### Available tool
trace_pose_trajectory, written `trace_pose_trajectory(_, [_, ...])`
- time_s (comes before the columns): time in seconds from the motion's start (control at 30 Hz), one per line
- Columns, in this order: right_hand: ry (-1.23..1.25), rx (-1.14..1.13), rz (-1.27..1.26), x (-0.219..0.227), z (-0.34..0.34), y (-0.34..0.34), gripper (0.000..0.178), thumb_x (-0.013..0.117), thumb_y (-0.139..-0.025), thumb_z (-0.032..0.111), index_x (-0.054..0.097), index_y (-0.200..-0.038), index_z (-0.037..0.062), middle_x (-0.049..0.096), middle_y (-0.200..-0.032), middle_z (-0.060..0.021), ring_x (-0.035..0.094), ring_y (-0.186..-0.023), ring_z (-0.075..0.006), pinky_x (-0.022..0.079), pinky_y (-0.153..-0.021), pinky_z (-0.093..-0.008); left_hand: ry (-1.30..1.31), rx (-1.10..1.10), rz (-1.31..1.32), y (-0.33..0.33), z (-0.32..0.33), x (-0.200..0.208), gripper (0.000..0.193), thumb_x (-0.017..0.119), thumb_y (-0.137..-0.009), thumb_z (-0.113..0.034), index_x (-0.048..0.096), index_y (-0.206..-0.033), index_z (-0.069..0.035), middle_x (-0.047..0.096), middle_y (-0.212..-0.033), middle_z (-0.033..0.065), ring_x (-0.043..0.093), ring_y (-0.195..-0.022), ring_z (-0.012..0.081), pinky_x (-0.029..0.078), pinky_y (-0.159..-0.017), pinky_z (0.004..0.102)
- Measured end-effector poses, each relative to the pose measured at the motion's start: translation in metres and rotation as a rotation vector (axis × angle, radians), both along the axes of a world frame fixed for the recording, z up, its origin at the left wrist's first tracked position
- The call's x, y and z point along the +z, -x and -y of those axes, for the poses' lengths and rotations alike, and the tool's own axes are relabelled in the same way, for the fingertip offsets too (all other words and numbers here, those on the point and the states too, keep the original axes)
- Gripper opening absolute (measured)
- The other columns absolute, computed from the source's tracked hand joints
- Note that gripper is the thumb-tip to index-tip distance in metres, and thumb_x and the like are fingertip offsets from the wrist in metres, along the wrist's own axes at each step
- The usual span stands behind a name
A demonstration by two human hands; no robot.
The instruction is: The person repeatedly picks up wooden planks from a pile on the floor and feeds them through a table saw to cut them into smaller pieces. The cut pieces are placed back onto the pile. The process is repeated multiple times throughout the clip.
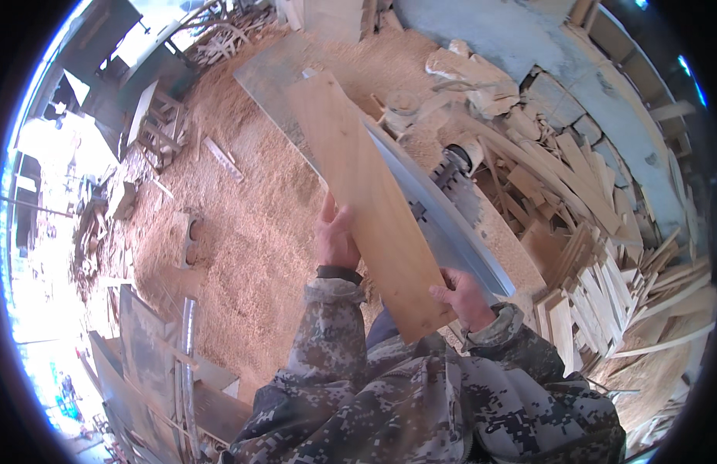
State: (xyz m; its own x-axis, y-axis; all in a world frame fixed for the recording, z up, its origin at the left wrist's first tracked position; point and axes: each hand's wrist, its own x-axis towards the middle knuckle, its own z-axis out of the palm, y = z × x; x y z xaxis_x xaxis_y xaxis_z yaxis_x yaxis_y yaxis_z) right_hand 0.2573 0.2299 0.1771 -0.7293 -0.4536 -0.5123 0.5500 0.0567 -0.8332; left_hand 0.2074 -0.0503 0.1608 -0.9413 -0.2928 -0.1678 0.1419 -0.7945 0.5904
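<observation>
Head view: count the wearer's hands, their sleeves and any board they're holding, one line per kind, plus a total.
Left hand and right hand: 2
Left sleeve and right sleeve: 2
Wooden board: 1
Total: 5

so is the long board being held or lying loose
Held: the left hand grips the long board by its left edge, the right hand by its right. Whether its far end rests on anything, I cannot tell.

grey, black and off-white digital-camo fabric jacket (409, 398), baggy camo sleeves (327, 329), bunched cuffs (334, 291), dark band (340, 274) round the left wrist, bare hands (339, 242), bit of navy cloth (382, 328) peeking out
</observation>
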Motion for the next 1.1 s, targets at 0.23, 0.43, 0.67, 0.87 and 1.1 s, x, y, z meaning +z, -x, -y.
trace_pose_trajectory(0.23, [0.011, -0.285, -0.114, 0.013, -0.093, -0.147, 0.040, 0.071, -0.100, 0.009, 0.066, -0.137, -0.0045, 0.074, -0.115, -0.0066, 0.067, -0.096, -0.0106, 0.056, -0.080, -0.0285, -0.034, -0.293, -0.118, -0.092, -0.108, 0.032, 0.064, 0.058, -0.094, 0.001, 0.046, -0.157, 0.003, 0.063, -0.146, 0.0166, 0.066, -0.128, 0.0297, 0.055, -0.108, 0.0419])
trace_pose_trajectory(0.43, [-0.118, -0.529, -0.242, 0.019, -0.177, -0.294, 0.039, 0.072, -0.097, 0.014, 0.069, -0.132, -0.0050, 0.076, -0.105, -0.0073, 0.068, -0.087, -0.0122, 0.056, -0.079, -0.0295, 0.007, -0.576, -0.060, -0.178, -0.230, 0.044, 0.049, 0.060, -0.094, -0.003, 0.059, -0.142, 0.003, 0.068, -0.139, 0.0155, 0.066, -0.128, 0.0310, 0.051, -0.113, 0.0453])
trace_pose_trajectory(0.67, [-0.178, -0.853, -0.343, -0.004, -0.244, -0.397, 0.035, 0.076, -0.098, 0.025, 0.076, -0.120, -0.0029, 0.076, -0.096, -0.0065, 0.066, -0.087, -0.0122, 0.054, -0.078, -0.0330, 0.047, -0.939, 0.046, -0.235, -0.346, 0.040, 0.035, 0.062, -0.099, -0.006, 0.065, -0.134, 0.000, 0.072, -0.132, 0.0151, 0.069, -0.123, 0.0301, 0.054, -0.110, 0.0474])
trace_pose_trajectory(0.87, [-0.435, -1.105, -0.049, -0.086, -0.298, -0.505, 0.039, 0.074, -0.096, 0.034, 0.077, -0.112, -0.0017, 0.074, -0.088, -0.0076, 0.067, -0.084, -0.0152, 0.055, -0.077, -0.0359, 0.435, -1.404, 0.332, -0.311, -0.390, -0.021, 0.058, 0.060, -0.105, -0.009, 0.041, -0.157, 0.006, 0.068, -0.137, 0.0208, 0.069, -0.125, 0.0317, 0.056, -0.106, 0.0449])
trace_pose_trajectory(1.1, [-0.766, -1.146, 0.200, -0.141, -0.285, -0.544, 0.047, 0.074, -0.093, 0.047, 0.079, -0.102, 0.0009, 0.078, -0.088, -0.0142, 0.072, -0.082, -0.0238, 0.056, -0.075, -0.0403, 0.568, -1.688, 0.425, -0.338, -0.381, -0.074, 0.074, 0.061, -0.105, -0.014, 0.024, -0.164, 0.011, 0.064, -0.142, 0.0265, 0.068, -0.127, 0.0342, 0.055, -0.107, 0.0424])
